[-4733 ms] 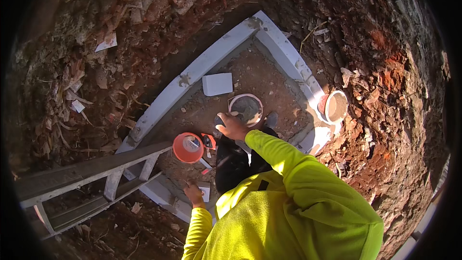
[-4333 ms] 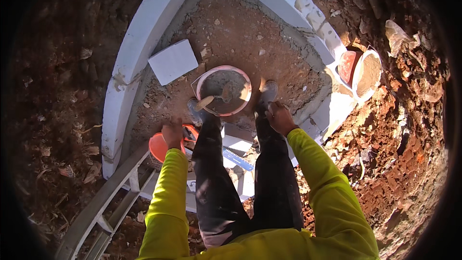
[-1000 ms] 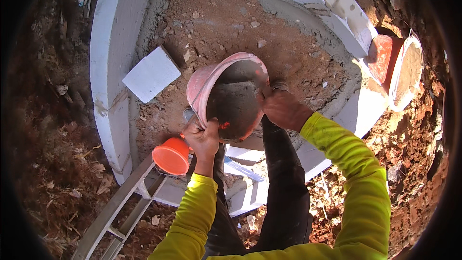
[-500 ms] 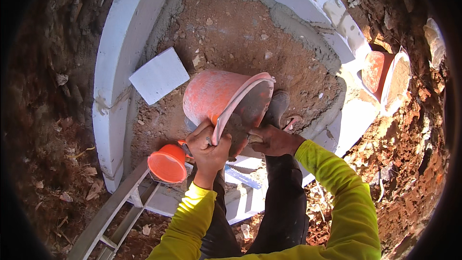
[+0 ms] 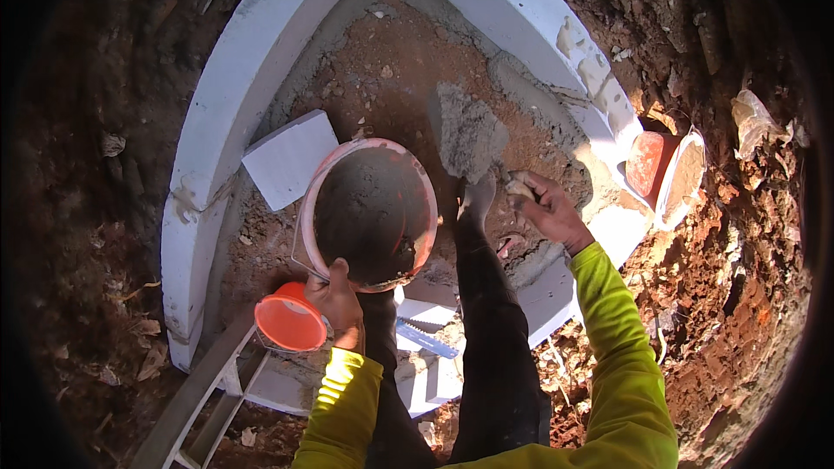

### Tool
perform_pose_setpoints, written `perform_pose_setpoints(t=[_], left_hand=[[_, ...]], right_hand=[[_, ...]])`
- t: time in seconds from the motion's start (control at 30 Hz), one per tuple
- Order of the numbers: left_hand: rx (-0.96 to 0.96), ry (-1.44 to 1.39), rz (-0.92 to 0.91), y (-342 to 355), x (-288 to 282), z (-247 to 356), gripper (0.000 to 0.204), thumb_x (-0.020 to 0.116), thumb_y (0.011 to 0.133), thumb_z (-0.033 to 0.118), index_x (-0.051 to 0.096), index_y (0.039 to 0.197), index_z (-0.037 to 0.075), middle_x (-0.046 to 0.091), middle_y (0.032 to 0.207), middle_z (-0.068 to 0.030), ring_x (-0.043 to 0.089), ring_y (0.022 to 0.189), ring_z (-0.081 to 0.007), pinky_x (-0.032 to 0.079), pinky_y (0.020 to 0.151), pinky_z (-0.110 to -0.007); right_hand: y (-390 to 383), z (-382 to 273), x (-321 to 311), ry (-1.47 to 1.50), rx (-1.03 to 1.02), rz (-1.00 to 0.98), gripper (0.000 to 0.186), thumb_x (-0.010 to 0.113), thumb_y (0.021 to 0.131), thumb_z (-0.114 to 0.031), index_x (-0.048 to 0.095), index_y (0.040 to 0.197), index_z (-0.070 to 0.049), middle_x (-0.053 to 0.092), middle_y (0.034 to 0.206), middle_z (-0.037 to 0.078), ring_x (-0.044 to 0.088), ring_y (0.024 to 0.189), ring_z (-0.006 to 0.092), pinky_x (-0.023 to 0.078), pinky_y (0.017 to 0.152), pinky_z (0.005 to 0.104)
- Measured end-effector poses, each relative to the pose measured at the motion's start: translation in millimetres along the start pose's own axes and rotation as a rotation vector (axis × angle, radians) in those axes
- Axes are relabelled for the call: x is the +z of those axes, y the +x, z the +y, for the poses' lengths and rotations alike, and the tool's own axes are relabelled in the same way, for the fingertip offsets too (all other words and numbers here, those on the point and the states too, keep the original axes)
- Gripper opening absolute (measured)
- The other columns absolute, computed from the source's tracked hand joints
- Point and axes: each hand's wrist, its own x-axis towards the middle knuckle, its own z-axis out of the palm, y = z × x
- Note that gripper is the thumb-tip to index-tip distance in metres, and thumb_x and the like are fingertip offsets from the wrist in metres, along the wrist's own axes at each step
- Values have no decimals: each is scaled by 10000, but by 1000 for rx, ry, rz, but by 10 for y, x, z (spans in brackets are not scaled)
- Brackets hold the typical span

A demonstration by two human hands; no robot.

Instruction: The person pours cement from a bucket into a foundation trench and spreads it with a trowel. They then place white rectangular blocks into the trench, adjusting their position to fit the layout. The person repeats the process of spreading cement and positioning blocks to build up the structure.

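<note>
My left hand (image 5: 337,300) grips the near rim of an orange, mortar-smeared bucket (image 5: 432,208), whose mouth faces up. Grey mortar (image 5: 365,200) coats the inside of it. To the right, my right hand (image 5: 553,211) is closed around the pale handle of a trowel (image 5: 519,188). A lump of wet grey mortar (image 5: 471,132) covers the trowel's blade, which points away from me above the soil. Close by my left wrist sits a small bright orange pail (image 5: 291,321).
White block walls (image 5: 213,122) curve to a point around the soil. A loose white block (image 5: 291,159) rests left of the bucket. Nearer are a handsaw (image 5: 426,338) and a ladder (image 5: 195,395). Another mortar-stained bucket (image 5: 651,165) lies outside the right wall.
From leaning over to the right, the bucket has come upright and lower. My right hand has moved out of its mouth to the right, bringing the trowel out loaded with mortar.
</note>
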Motion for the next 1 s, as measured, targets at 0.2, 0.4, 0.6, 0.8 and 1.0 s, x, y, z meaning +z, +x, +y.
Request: perform_pose_setpoints(t=[0.2,0.4,0.6,0.8,1.0], left_hand=[[-38,-77,95,134,175,154,207,643,848,68,553,662,77,497,597,51,430,484,-47,352,453,-231],[-39,-81,244,150,561,62,174,638,819,31,548,676,75,482,597,56,403,441,-44,327,417,-218],[-33,-81,175,151,662,-82,82,611,818,8,629,754,56,545,587,33,469,441,-65,386,443,-210],[37,-43,94,97,819,-167,101,599,819,-11,642,755,54,585,651,23,500,519,-54,404,519,-199],[136,26,34,104,893,-121,147,626,821,11,583,686,52,568,672,39,469,601,-42,378,572,-222]], right_hand=[[995,632,-668,-938,-234,582,271,575,965,-210,555,1048,48,631,733,213,643,698,409,509,653,445],[1881,258,-84,-952,-362,407,328,555,962,-233,530,1092,68,624,925,350,622,892,510,510,760,528],[2268,476,-782,-847,-201,438,371,598,941,-270,541,1105,58,643,849,316,637,868,494,517,749,515],[1812,681,-1347,-787,-146,402,375,630,922,-290,567,1113,27,653,877,298,638,886,481,512,749,507],[1159,1219,-1729,-838,-72,509,342,620,933,-257,566,1117,26,654,864,288,641,838,478,513,712,498]])
